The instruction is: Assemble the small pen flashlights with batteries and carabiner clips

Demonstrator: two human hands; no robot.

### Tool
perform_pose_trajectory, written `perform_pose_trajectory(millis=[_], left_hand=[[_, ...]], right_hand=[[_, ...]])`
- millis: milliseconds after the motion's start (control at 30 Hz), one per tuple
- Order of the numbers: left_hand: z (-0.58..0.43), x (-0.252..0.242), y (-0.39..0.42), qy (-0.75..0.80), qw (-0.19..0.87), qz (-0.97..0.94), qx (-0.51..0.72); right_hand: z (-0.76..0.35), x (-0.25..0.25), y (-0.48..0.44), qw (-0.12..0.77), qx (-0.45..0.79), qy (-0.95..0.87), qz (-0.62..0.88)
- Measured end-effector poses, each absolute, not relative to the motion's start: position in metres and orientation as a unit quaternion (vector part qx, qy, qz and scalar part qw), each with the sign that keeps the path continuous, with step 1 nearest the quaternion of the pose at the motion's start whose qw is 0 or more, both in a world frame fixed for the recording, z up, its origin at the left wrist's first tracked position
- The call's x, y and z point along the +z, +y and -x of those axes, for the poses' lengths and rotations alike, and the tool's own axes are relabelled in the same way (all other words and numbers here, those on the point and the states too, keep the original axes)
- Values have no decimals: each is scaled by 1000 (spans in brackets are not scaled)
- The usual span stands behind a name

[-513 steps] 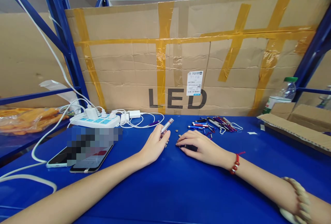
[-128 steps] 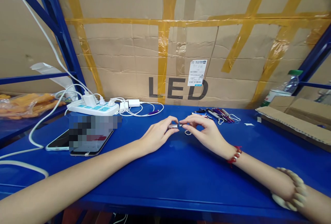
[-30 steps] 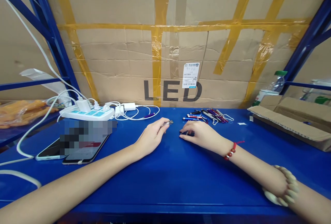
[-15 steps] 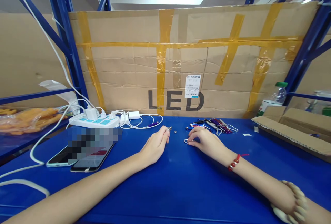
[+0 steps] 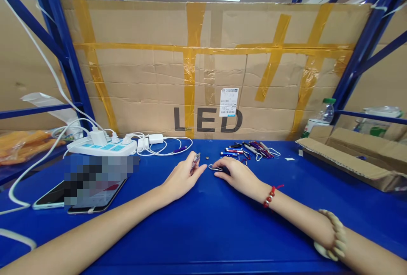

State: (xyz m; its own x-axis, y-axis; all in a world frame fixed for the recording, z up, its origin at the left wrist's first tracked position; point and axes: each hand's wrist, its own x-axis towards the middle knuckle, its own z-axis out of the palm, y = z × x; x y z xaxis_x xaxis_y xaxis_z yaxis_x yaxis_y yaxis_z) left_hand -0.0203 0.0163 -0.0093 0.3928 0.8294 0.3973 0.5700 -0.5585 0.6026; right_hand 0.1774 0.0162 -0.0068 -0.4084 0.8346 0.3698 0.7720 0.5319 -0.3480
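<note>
My left hand (image 5: 182, 177) is closed around a slim, pen-like tube (image 5: 195, 163), dark reddish with a silvery end that points up and away. Just beyond it on the blue tabletop lies a small round brownish disc (image 5: 207, 158), apart from both hands. My right hand (image 5: 237, 174), wearing a red beaded bracelet, has thumb and fingers at a silvery wire loop like a carabiner clip (image 5: 211, 167); its other end is hidden by the fingers. Behind the right hand lies a pile of slim coloured tubes (image 5: 254, 149), some with similar loops.
Left, two phones (image 5: 95, 207) lie before a white power strip (image 5: 117, 150) with plugs and cables (image 5: 165, 150). To the right are an open cardboard box (image 5: 343, 160), a green-capped bottle (image 5: 324, 114) and white paper scraps (image 5: 290, 159). A taped cardboard wall (image 5: 143, 88) closes the back.
The tube in my left hand now stands more upright and shows more of its length. My right hand has come closer to the left, with the loop at its fingers. The whole view has shifted.
</note>
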Motion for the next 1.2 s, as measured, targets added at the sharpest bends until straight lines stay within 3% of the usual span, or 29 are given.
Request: perform_pose_trajectory(millis=[433,733,1000,1200], left_hand=[[20,-11,16,432,175,-827,316],[21,-10,15,383,187,-850,310],[21,-9,13,365,184,-854,321],[20,-8,13,365,203,-855,308]], right_hand=[[-179,-7,19,262,53,-864,427],[-172,-5,8,324,24,-887,329],[-166,-9,8,250,-138,-913,290],[-162,-15,9,263,-154,-907,289]])
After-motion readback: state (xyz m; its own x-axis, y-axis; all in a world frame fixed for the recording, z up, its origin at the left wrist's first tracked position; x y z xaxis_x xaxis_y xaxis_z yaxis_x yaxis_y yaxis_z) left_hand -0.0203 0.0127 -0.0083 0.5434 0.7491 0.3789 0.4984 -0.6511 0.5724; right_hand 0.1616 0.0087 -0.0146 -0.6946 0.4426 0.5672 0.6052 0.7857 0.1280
